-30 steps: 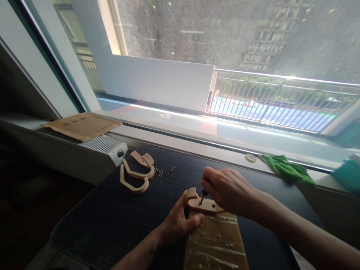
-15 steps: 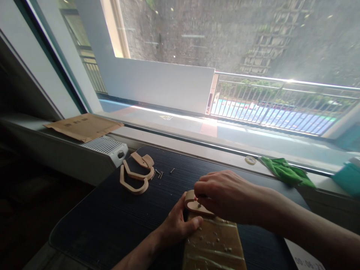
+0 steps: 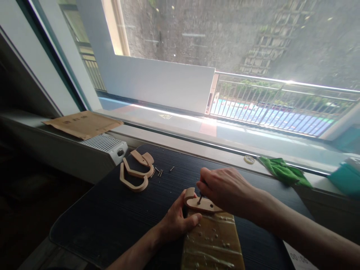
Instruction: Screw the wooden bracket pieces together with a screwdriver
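Observation:
A pale wooden hook (image 3: 204, 204) lies along the top end of a brown wooden board (image 3: 212, 242) wrapped in clear film. My left hand (image 3: 178, 215) grips the hook's curled end and the board's edge, thumb on the film. My right hand (image 3: 222, 185) is closed around a screwdriver (image 3: 200, 198); its handle is hidden in my fist and the thin shaft points down. The tip meets a screw in one hole of the hook. A second, dark hole in the hook shows to the right. Small screws or bumps dot the board's face.
Several loose wooden hooks (image 3: 137, 187) lie on the dark table (image 3: 112, 217) at the left. Screws (image 3: 160, 173) are scattered beside them. A tape roll (image 3: 249, 159) and green cloth (image 3: 284, 172) rest by the window. A brown envelope (image 3: 84, 123) sits on the radiator (image 3: 107, 144).
My right hand has risen slightly and moved right from the hook, so the screwdriver shaft and the second hole now show. My left hand keeps its grip.

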Demonstrator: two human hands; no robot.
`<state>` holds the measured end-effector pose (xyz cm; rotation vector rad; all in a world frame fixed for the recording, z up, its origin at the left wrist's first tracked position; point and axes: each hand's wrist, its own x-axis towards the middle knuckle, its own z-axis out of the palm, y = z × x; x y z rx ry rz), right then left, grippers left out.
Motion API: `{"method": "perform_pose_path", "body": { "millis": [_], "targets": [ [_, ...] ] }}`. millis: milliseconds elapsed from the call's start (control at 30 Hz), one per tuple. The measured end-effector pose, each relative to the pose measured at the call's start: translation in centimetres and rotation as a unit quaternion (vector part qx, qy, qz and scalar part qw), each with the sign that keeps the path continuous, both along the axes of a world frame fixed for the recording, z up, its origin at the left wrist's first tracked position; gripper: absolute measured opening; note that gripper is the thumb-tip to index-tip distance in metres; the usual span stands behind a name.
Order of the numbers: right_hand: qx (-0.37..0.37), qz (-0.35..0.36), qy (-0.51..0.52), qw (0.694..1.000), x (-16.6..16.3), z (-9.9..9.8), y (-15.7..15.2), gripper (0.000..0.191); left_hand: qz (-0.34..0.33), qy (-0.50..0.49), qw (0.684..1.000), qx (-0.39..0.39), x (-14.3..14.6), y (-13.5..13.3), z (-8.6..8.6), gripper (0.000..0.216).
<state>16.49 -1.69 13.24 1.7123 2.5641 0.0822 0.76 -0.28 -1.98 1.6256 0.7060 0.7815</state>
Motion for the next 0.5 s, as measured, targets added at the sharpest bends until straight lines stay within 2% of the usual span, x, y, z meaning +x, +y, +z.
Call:
{"method": "perform_pose_path", "body": {
  "millis": [133, 233, 400, 500],
  "targets": [
    [0.001, 0.129, 0.016, 0.992, -0.1, 0.8, -0.3, 0.013, -0.017, -0.016, 1.000, 0.004, 0.0, 0.0, 0.2, 0.037],
    [-0.013, 0.178, 0.031, 0.983, 0.1, 1.0, -0.3, 0.009, -0.026, -0.027, 0.999, -0.005, 0.0, 0.0, 0.4, 0.038],
    [-0.010, 0.173, 0.050, 0.984, 0.4, 0.3, 0.5, 0.015, -0.025, -0.017, 0.999, -0.016, 0.0, 0.1, 0.3, 0.038],
    [-0.012, 0.098, 0.050, 0.994, 0.5, -0.6, 0.8, 0.019, -0.017, -0.010, 1.000, -0.022, 0.0, 0.1, 0.2, 0.039]
  ]
}}
